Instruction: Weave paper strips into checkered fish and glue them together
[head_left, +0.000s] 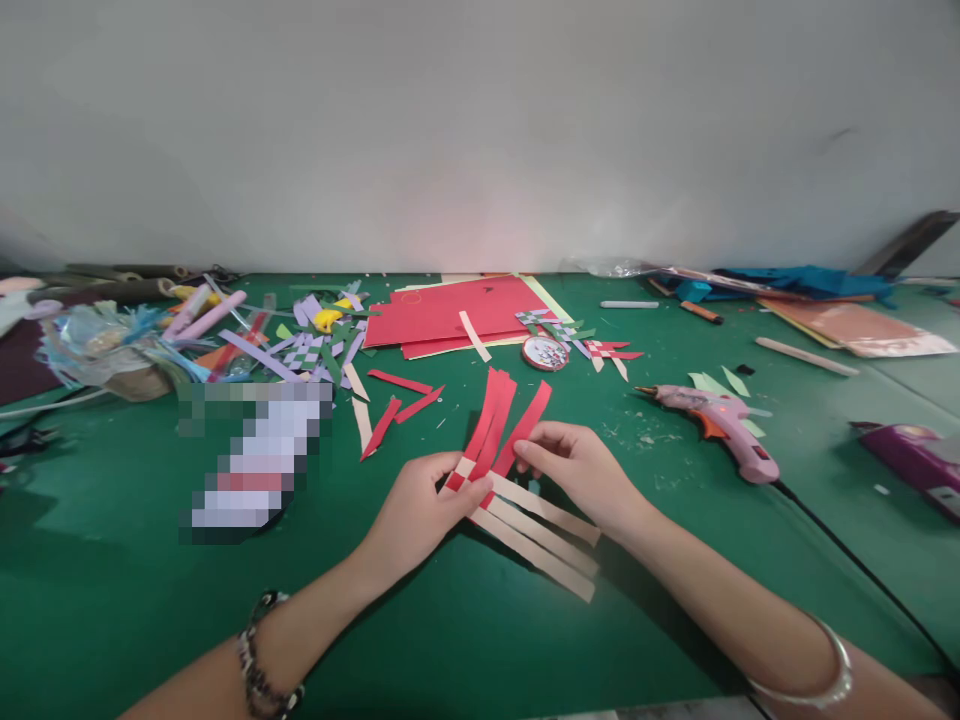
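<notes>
At the lower centre of the frame, a paper weave of crossed strips is held just above the green tabletop. Its red strips fan up toward the centre, and its beige strips run down to the right. The grip of the left hand is closed on the weave at the crossing, with the thumb pressed on top. The grip of the right hand is closed on the lower end of one red strip, pinched between thumb and fingertips. A pink glue gun is laid on its side right of centre, well apart from the hands. Loose red pieces are scattered just left of the weave. Red paper sheets are stacked at the upper centre, and a heap of purple and green strips is seen at the upper left.
</notes>
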